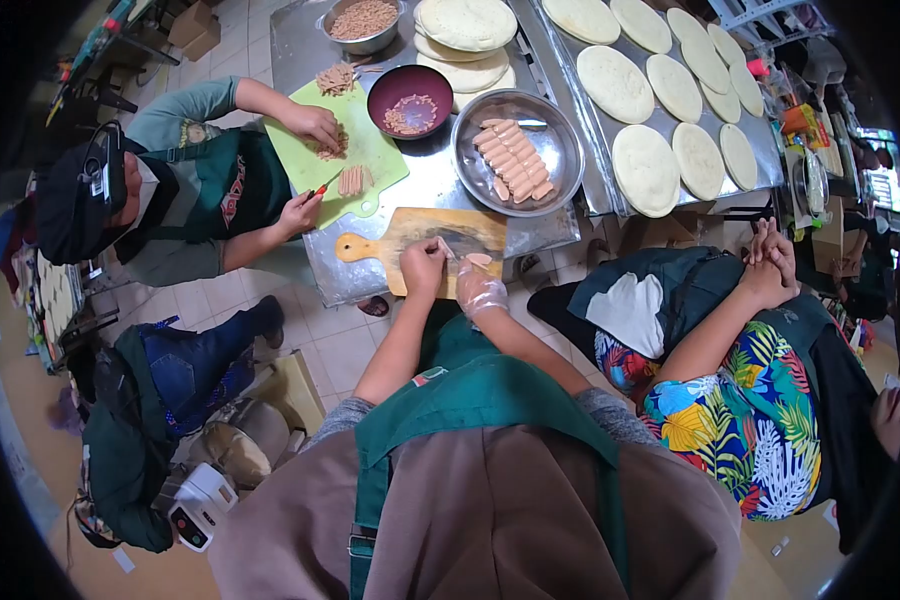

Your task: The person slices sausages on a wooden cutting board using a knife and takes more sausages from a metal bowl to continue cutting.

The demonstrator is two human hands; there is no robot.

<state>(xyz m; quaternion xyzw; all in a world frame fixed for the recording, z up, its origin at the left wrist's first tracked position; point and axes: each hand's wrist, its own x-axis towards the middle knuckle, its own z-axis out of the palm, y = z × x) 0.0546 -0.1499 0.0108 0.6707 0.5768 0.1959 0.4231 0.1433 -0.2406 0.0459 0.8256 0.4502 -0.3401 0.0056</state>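
A wooden cutting board (367, 246) with a rounded handle lies at the table's front edge. Over its left part, my bare left hand (425, 268) is closed in a pinch on a thin pale piece I cannot make out. My right hand (481, 288), in a clear plastic glove, is closed close beside it; what its fingers hold is hidden. Just beyond the right fingers a short sausage piece (479, 259) shows on the board. Behind the board, a steel bowl (567, 150) holds rows of sausages (512, 160).
At left, a co-worker with a red-handled knife (320, 188) cuts sausage on a green board (384, 160). A dark red bowl (407, 100), a metal bowl of chopped sausage (362, 20) and stacked flat dough rounds (465, 22) stand behind. More rounds (614, 84) cover trays. Another person sits at right.
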